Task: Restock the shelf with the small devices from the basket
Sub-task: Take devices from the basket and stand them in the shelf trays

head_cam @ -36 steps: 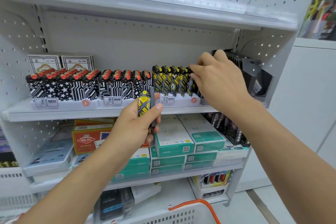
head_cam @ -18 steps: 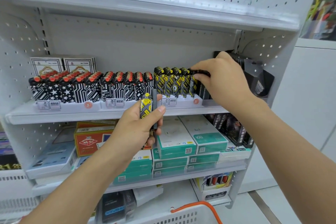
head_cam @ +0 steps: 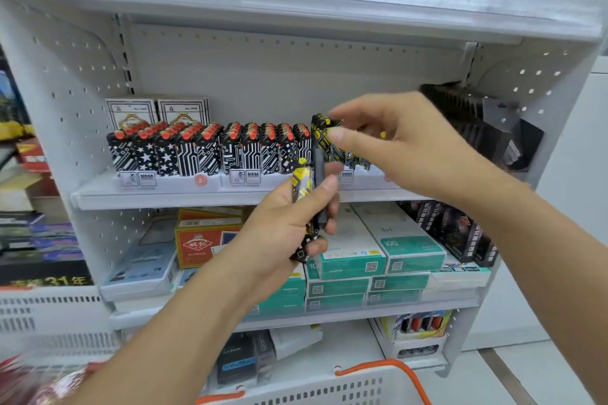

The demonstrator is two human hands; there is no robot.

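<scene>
My left hand (head_cam: pixel 283 227) grips a small bunch of devices (head_cam: pixel 304 184) below the middle shelf (head_cam: pixel 164 199): yellow-and-black patterned ones and a dark slim one, held upright. On that shelf a row of yellow-and-black devices (head_cam: pixel 324 138) stands in a white tray, partly hidden by my hands. My right hand (head_cam: pixel 414 148) hovers in front of that row. Its thumb and forefinger are apart and nothing shows between them. The white basket (head_cam: pixel 329 393) with an orange handle (head_cam: pixel 394 368) sits at the bottom edge.
Black-and-white devices with red tops (head_cam: pixel 210 151) fill the shelf's left part, with card boxes (head_cam: pixel 158 112) behind. Black packets (head_cam: pixel 477 122) hang at the right end. Teal boxes (head_cam: pixel 411 246) and an orange box (head_cam: pixel 204 240) lie on the shelf below.
My right hand has let go at the right end of the yellow-and-black row and moved left and toward me, fingers spreading. My left hand stays put with its bunch.
</scene>
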